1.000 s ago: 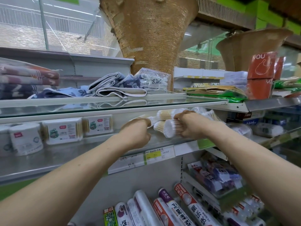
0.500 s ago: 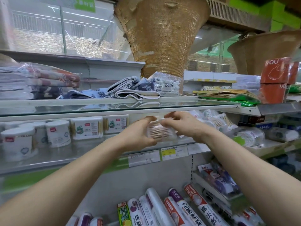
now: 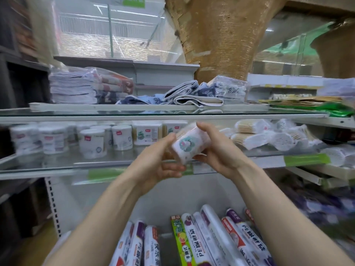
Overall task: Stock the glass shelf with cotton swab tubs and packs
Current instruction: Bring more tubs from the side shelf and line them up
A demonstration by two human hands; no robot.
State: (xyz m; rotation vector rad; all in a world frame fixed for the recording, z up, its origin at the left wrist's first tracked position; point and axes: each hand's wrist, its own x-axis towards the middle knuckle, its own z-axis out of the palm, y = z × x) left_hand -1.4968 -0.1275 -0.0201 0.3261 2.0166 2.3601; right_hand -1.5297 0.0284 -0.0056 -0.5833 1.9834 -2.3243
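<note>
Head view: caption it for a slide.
Left hand and right hand hold a swab pack before the glass shelf.

At 12 o'clock, a woven gold pillar (image 3: 221,45), flaring upward; at 2 o'clock, a second pillar (image 3: 338,54) of the same weave. Between 10 and 12 o'clock, a glass pane (image 3: 86,25) streaked with strip-light reflections, and beyond it a pale brick wall (image 3: 86,45). At the top edge, 12 o'clock, a green sign (image 3: 133,0). Below the pane, a grey ledge (image 3: 165,73). At 9 o'clock, dark shelving (image 3: 19,83), blurred. At 7 o'clock, a white slotted upright (image 3: 52,204) and tan floor (image 3: 38,246). Bright, even light throughout.
</note>
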